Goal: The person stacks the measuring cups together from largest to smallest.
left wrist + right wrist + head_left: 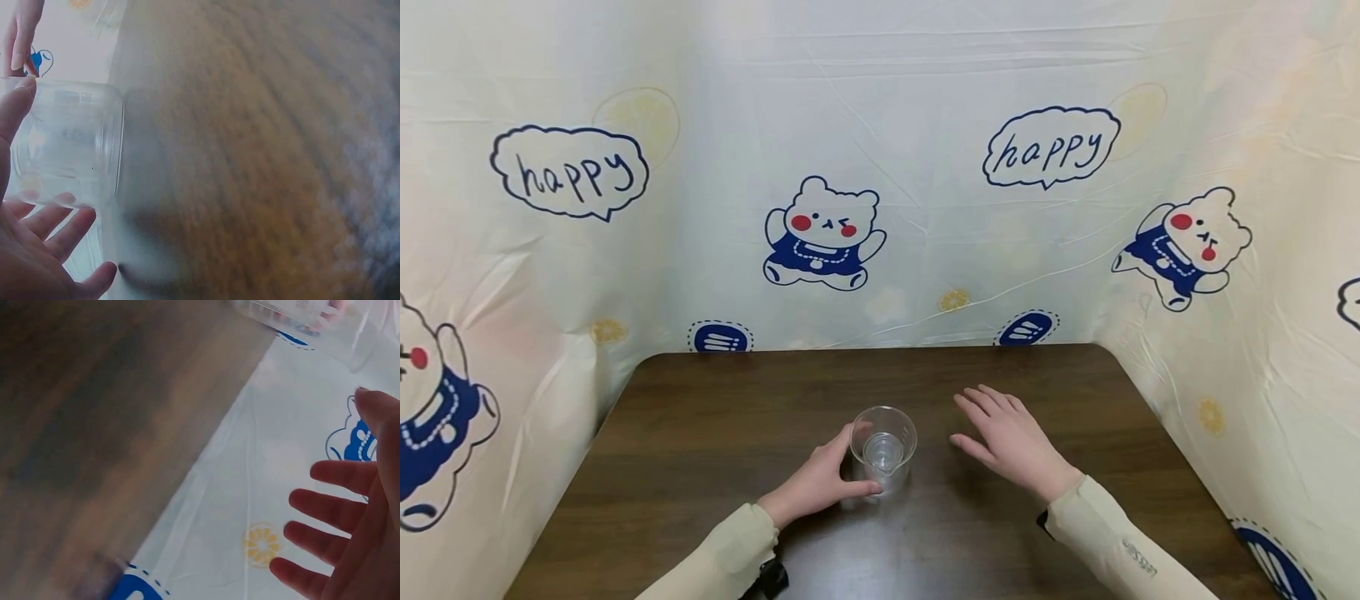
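Observation:
A clear beaker (pixel 887 454) with a pouring lip and faint printed marks stands upright near the middle of the dark wooden table. My left hand (pixel 822 479) grips it from the left, thumb on the near side and fingers round the far side. In the left wrist view the thumb and fingertips lie along opposite sides of the beaker (pixel 69 140). To the right of the beaker, apart from it, my right hand (pixel 1011 435) is held palm down over the table. Its fingers (pixel 331 509) are spread and relaxed, holding nothing.
The brown table (pixel 760 400) has rounded back corners. A pale curtain (pixel 925 100) printed with bears, "happy" bubbles and lemon slices hangs behind it and along both sides. Black bands show at both wrists, beside the light sleeves (pixel 722 546).

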`<state>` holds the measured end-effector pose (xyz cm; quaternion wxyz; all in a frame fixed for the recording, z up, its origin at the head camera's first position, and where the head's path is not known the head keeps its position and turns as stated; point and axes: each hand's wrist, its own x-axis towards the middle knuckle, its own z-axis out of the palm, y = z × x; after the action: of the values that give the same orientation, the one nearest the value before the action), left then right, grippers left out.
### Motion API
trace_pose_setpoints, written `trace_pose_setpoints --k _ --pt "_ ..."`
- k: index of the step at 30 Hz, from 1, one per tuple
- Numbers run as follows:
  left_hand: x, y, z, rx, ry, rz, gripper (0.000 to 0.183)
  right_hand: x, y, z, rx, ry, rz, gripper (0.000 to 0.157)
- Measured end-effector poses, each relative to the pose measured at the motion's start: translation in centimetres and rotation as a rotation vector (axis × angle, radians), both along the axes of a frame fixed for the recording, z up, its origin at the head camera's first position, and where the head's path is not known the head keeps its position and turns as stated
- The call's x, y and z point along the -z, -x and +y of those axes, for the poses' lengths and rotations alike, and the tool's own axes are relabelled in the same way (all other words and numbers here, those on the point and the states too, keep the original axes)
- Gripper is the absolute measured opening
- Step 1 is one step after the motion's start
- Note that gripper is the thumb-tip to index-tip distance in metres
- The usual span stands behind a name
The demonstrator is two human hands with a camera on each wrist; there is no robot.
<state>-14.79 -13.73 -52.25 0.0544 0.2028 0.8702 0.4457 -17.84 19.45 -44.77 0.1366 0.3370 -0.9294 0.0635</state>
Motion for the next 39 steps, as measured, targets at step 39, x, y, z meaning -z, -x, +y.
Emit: trace_pose_setpoints --k 39 --pt "-0.2 0.2 -0.2 -0.024 0.090 0.052 0.101 6.0 -0.6 0.6 0.261 0.006 0.074 0.074"
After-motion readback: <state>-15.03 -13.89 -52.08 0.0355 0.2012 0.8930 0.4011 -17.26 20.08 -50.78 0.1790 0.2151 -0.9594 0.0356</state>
